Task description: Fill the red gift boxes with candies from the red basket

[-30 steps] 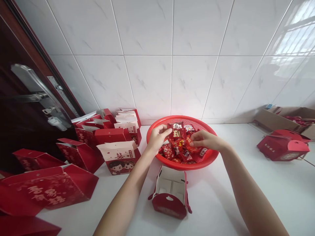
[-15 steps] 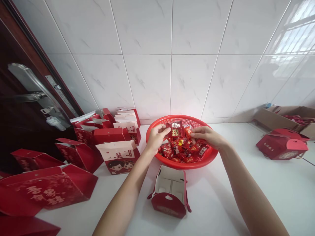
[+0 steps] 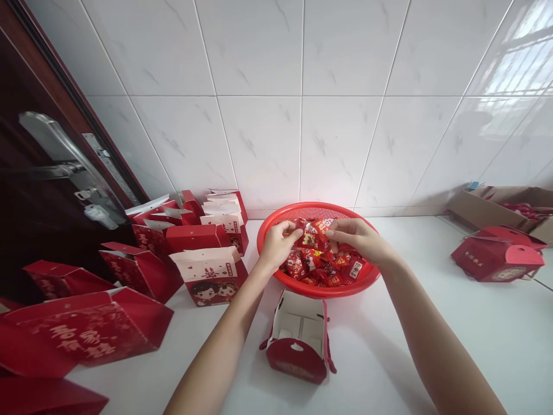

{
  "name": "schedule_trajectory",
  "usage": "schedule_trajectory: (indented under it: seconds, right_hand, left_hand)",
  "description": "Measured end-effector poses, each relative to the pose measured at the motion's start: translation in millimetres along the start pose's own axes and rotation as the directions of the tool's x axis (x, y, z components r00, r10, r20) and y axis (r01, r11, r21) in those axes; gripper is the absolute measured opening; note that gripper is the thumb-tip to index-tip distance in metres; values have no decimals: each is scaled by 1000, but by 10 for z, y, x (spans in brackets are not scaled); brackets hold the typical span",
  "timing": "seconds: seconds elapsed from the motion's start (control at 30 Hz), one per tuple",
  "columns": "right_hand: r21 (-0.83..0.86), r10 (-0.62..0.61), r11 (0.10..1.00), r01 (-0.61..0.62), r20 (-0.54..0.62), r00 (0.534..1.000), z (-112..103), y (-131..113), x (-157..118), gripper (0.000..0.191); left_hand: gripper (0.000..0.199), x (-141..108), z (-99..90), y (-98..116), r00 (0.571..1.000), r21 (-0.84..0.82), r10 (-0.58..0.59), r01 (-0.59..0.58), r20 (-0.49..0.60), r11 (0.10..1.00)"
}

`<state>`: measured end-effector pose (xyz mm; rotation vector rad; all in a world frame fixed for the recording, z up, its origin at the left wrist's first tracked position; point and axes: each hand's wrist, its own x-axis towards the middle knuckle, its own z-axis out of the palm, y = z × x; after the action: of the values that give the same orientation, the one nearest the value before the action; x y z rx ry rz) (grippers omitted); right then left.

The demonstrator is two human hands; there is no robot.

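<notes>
Both hands are over a red plastic basket [image 3: 270, 230] with perforated sides, which holds a heap of red-wrapped candies [image 3: 322, 271]. My left hand [image 3: 280, 242] pinches a dark red wrapped candy [image 3: 307, 237] between thumb and fingers at the basket's left side. From the right, my right hand [image 3: 358, 237] has its thumb and fingers closed on an orange-red wrapped candy [image 3: 322, 226]. The two candies nearly meet, partly hidden by the fingers. In front of the basket stands an open dark red gift box [image 3: 297, 360] with a white inside and cord at its sides.
Several red and pink paper gift boxes [image 3: 211, 276] stand along the left, near a dark door with a metal handle [image 3: 64, 167]. At right are a closed red gift box [image 3: 496, 256] and a cardboard box [image 3: 479, 207] with red things inside. A tiled wall [image 3: 337, 150] rises behind the basket.
My right hand has moved left, bringing the orange-red candy closer to my left hand. My left hand has shifted slightly right with its candy. The gift boxes stay where they were.
</notes>
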<state>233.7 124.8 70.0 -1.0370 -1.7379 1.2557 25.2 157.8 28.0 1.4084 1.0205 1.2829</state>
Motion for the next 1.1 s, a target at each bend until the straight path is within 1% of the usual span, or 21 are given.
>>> schedule_trajectory:
  seconds: [0.07,0.13,0.27,0.37,0.47,0.6,0.67,0.77,0.8,0.87,0.93,1.0,1.03,1.07,1.1]
  right_hand:
    - [-84,44,995,-45,-9,999,64,-8,13,34]
    - [-141,83,986,-88,-44,996,123,-9,31,34]
    - [-200,111,970,-139,-144,983,195,6,54,32]
    - [-227,117,961,-158,-183,976,207,15,54,34]
    - [-240,79,962,-130,-214,974,198,24,53,36]
    - [-209,-25,977,-30,-254,967,172,16,40,44]
    - [-183,-44,983,-7,-269,962,163,-23,8,46]
    - [-125,-44,992,9,-276,960,172,-150,-93,43]
    - [-98,-47,995,23,-255,966,180,-209,-139,42]
    - [-49,-73,997,66,-162,984,192,-337,-245,40]
    - [-23,-111,994,110,-50,993,184,-460,-355,36]
    - [-38,-148,988,150,36,988,151,-556,-455,31]
    - [-58,-177,981,183,95,980,129,-589,-496,28]
    - [-79,-214,970,231,180,960,109,-613,-531,24]
    - [-93,-257,952,293,287,923,96,-627,-559,22]
  left_hand:
    - [33,-1,3,12,998,27,44,-45,44,999]
    - [33,-1,5,22,994,34,69,-72,79,997]
    - [36,-8,11,40,992,-13,40,-39,122,999]
    - [36,-15,14,49,990,-21,68,-66,125,998]
    - [35,-20,10,47,987,-16,94,-93,131,996]
    - [32,-39,20,87,982,22,149,-152,114,988]
    - [28,-70,29,173,976,62,186,-194,110,979]
    - [24,-176,-4,411,963,109,236,-251,133,962]
    - [23,-230,-36,508,961,120,230,-249,153,961]
    - [20,-367,-137,708,952,166,243,-274,189,947]
    - [17,-529,-265,891,940,257,206,-278,273,926]
    - [15,-690,-379,1045,928,356,126,-257,351,898]
    - [14,-761,-418,1109,919,412,80,-250,386,876]
    - [13,-823,-441,1164,906,479,37,-257,421,839]
    - [12,-872,-447,1208,897,557,-7,-268,441,786]
